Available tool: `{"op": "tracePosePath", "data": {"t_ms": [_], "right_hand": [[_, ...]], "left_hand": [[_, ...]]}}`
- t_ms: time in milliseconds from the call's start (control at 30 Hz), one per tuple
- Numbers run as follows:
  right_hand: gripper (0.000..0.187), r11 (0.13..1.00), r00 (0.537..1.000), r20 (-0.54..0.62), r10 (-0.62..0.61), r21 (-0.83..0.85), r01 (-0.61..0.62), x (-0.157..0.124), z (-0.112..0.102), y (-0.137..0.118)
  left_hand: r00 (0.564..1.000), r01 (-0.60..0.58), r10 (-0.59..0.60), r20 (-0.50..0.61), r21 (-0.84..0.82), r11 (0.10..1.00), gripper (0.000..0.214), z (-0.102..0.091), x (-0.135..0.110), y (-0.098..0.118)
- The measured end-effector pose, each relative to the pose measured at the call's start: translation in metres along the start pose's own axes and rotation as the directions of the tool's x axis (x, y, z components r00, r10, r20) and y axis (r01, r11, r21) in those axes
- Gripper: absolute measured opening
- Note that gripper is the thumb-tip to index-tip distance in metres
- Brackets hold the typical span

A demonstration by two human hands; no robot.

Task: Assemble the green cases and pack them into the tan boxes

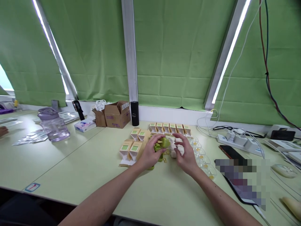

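My left hand (150,153) grips a small rounded green piece (165,142), with the thumb below it and the fingers above. More green pieces (160,157) lie under and beside that hand, partly hidden by it. Facing it, my right hand (185,154) has its thumb and fingers apart and curved, close to a cluster of white rounded pieces (174,153) on the table. Between the hands, small yellow bits (165,160) rest on the tabletop. Clear plastic cups (201,153) with yellow spots stand in rows just right of my right hand.
Open cream cartons with green squares (130,150) stand left of my hands, and a row of similar cartons (169,128) behind. Further off are a cardboard box (117,115), a black bottle (134,113) and a purple jug (54,125). A phone (231,153) and power strip (240,143) lie right. Another person's hand (3,130) shows far left.
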State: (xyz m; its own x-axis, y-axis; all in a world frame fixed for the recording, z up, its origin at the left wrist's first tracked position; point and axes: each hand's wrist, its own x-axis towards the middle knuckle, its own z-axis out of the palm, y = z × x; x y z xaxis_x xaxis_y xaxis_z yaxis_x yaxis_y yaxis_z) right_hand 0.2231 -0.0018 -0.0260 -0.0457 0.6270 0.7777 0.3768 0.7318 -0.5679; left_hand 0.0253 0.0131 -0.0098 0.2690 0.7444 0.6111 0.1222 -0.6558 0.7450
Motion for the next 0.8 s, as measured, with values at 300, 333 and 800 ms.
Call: {"op": "tracePosePath", "data": {"t_ms": [300, 333, 800], "right_hand": [[0.041, 0.958, 0.969, -0.194, -0.152, -0.270, 0.096, -0.002, -0.016, 0.010], [0.040, 0.953, 0.969, -0.182, -0.168, -0.282, 0.112, -0.002, -0.016, 0.009], [0.048, 0.907, 0.980, 0.004, -0.201, -0.378, 0.188, -0.008, -0.012, 0.007]], "left_hand": [[0.938, -0.281, 0.128, 0.322, 0.491, 0.824, 0.045, -0.001, -0.007, 0.018], [0.928, -0.298, 0.121, 0.351, 0.507, 0.809, 0.044, 0.000, -0.008, 0.019], [0.834, -0.366, 0.012, 0.552, 0.538, 0.759, 0.038, 0.012, -0.015, 0.016]]}}
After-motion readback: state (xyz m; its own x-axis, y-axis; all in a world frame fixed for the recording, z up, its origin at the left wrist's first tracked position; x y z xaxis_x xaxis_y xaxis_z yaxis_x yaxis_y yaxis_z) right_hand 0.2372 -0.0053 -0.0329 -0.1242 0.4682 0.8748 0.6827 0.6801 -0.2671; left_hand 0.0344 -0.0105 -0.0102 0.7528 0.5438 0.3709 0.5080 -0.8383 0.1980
